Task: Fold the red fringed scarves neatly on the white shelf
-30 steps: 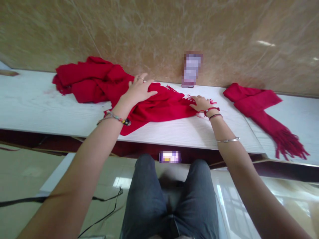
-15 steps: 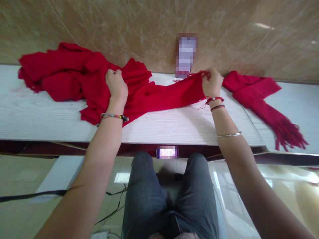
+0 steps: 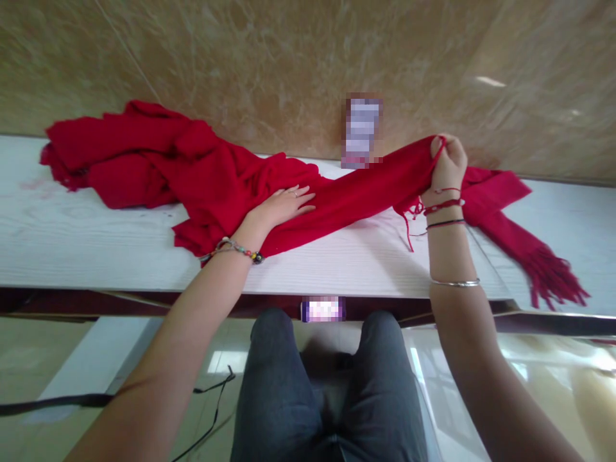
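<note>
A long red scarf (image 3: pixel 346 202) stretches across the white table, its left part bunched in a loose heap of red cloth (image 3: pixel 158 157). My left hand (image 3: pixel 286 204) lies on the scarf at the heap's right side, fingers spread and flat. My right hand (image 3: pixel 450 160) is closed on the scarf's right end and lifts it a little off the table. Some fringe strands hang down below that hand. Just to the right lies a second red scarf (image 3: pixel 505 215), folded over, with its fringe toward the front edge; part of it is behind my right wrist.
A brown marbled wall (image 3: pixel 269 70) rises behind the white table (image 3: pixel 96 250). A blurred-out upright object (image 3: pixel 360 131) leans on the wall. Another blurred object (image 3: pixel 323 309) sits under the table's front edge, above my knees. Black cables (image 3: pixel 214 410) lie on the floor at left.
My left hand has opened from its grip and slid right, onto the scarf. My right hand has moved right with the scarf's end, pulling the cloth longer and straighter.
</note>
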Motion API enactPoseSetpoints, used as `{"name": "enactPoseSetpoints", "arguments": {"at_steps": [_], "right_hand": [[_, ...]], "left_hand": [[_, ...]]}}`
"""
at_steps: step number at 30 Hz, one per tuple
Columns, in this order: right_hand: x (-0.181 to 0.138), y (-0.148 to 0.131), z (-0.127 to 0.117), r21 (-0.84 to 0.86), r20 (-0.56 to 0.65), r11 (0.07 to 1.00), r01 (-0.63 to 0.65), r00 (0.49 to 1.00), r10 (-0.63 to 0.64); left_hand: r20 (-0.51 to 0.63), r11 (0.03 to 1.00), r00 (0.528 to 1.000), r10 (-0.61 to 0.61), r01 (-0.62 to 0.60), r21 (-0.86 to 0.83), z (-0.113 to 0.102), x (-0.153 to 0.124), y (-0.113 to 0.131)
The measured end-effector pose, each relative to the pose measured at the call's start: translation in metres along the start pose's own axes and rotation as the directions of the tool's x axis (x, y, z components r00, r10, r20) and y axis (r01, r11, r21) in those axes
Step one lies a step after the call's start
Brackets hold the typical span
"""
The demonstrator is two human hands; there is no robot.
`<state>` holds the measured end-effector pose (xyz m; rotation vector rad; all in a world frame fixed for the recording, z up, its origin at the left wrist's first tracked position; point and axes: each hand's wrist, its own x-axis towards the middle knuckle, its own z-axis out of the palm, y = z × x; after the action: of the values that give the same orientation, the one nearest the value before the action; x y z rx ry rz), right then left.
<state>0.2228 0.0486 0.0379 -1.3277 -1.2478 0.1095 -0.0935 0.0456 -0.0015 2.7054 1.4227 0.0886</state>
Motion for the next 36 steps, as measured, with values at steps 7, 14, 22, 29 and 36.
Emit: {"name": "enactPoseSetpoints", "arguments": {"at_steps": [7, 14, 22, 29, 36], "right_hand": [[-0.022, 0.002, -0.013, -0.656, 0.227, 0.74, -0.145, 0.898, 0.377], [-0.047, -0.008, 0.015, -0.537, 0.611, 0.749, 0.389, 0.792, 0.027], [-0.093, -0.013, 0.012, -0.485, 0.854, 0.646, 0.59, 0.478, 0.205], [-0.124, -0.011, -0.059, -0.3, 0.859, 0.677, 0.672, 0.499, -0.114], [-0.137, -0.005, -0.086, -0.112, 0.88, 0.735, 0.669, 0.41, -0.239]], "left_hand": [[-0.062, 0.992, 0.995, -0.071, 0.077, 0.102, 0.008, 0.009, -0.008], [-0.18, 0.987, 0.982, -0.05, 0.076, 0.141, 0.015, 0.015, -0.009], [-0.086, 0.971, 0.988, 0.129, -0.108, 0.213, 0.008, 0.0, -0.005], [-0.09, 0.978, 0.995, 0.039, -0.02, 0.207, -0.002, -0.028, 0.02], [0.021, 0.997, 1.0, 0.0, -0.002, 0.074, 0.016, -0.04, 0.032]]}}
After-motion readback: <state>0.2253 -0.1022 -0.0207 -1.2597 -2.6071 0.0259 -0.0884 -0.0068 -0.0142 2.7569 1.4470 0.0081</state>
